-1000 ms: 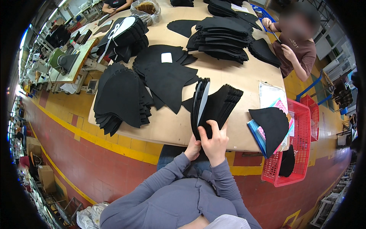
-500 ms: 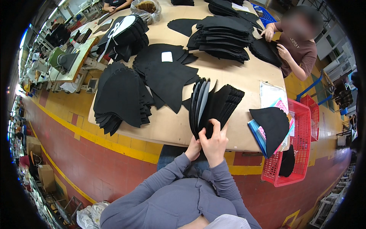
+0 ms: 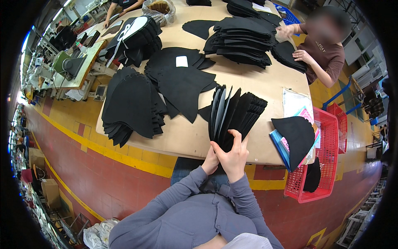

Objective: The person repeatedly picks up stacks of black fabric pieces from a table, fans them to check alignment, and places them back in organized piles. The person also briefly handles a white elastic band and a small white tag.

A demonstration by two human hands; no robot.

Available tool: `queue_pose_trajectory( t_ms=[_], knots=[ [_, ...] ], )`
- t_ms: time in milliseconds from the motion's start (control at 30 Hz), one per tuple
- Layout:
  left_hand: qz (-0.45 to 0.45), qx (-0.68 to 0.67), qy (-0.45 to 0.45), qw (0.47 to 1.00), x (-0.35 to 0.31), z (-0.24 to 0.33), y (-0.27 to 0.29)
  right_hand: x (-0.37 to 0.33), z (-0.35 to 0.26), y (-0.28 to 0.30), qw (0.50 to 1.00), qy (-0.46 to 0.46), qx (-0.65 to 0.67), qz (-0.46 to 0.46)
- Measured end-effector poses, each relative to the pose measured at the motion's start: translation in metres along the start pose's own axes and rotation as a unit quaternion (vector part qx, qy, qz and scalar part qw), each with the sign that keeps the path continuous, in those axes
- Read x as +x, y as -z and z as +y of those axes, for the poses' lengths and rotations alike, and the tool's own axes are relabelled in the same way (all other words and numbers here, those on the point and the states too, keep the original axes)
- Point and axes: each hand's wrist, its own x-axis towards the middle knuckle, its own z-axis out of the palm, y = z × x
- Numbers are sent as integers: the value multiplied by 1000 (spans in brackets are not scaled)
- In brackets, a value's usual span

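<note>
Both my hands grip a thick stack of black cut material pieces (image 3: 244,114), held on edge above the table's near edge. The pieces fan apart at the top, and a few on the left show grey faces. My left hand (image 3: 210,162) closes round the lower left of the stack, its fingers partly hidden. My right hand (image 3: 233,159) holds the lower right side, thumb and forefinger against the edges of the pieces. To the left lie loose black pieces (image 3: 182,89), a white label (image 3: 181,61) on top, and a pile of curved black pieces (image 3: 126,103).
The brown-covered table (image 3: 182,143) also bears a tall black stack (image 3: 242,39). At the right, a black piece (image 3: 294,139) lies over colourful papers beside a red plastic basket (image 3: 329,166). A co-worker (image 3: 327,54) handles black pieces at the far right.
The stack's pieces have spread wider at the top, and my right thumb has shifted slightly left. The co-worker's hands have moved apart over their pieces.
</note>
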Motion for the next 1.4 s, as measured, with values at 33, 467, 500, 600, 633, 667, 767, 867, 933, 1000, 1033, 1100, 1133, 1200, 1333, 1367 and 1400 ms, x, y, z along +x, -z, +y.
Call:
queue_pose_trajectory(
  t_ms=[33,467,500,600,633,667,767,867,933,1000,1033,1100,1133,1200,1333,1367,1400],
  knots=[
    [2,8,13,1000,2,-8,7,0,0,0,1000,1,1,2],
    [38,-2,0,999,8,-29,17,-3,2,0,1000,-1,-2,13],
    [39,-9,6,999,9,-23,13,-4,3,0,1000,-2,-10,16],
    [6,142,-173,975,3,-1,-10,-6,27,0,995,-18,90,35],
    [-16,153,-172,973,0,1,-9,-6,33,5,991,-11,128,45],
    [-12,122,-164,979,-5,0,-14,-6,46,12,987,-8,158,40],
    [-24,199,-158,967,-26,2,-38,-8,103,20,924,-84,372,21],
    [-134,235,-1,963,-41,26,-50,-9,135,32,836,-244,489,-60],
    [-182,289,162,926,-38,30,-38,-15,158,32,830,-324,445,-84],
    [-232,428,115,866,-25,33,-20,-29,179,29,907,-190,364,-90],
    [-200,345,122,909,-21,37,-14,-25,177,29,901,-204,375,-79],
    [-138,295,61,944,-6,65,-13,-24,170,29,895,-212,386,-74],
    [-91,229,17,969,5,73,-9,-23,167,27,904,-197,372,-76],
    [21,417,-147,897,37,97,7,-22,163,25,922,-167,341,-74],
    [245,746,-236,573,94,100,69,-31,154,22,964,-88,247,-39],
    [249,744,-205,585,105,101,81,-30,155,23,967,-73,236,-59],
    [250,741,-174,598,113,101,91,-31,156,26,970,-61,223,-76]
  ],
)
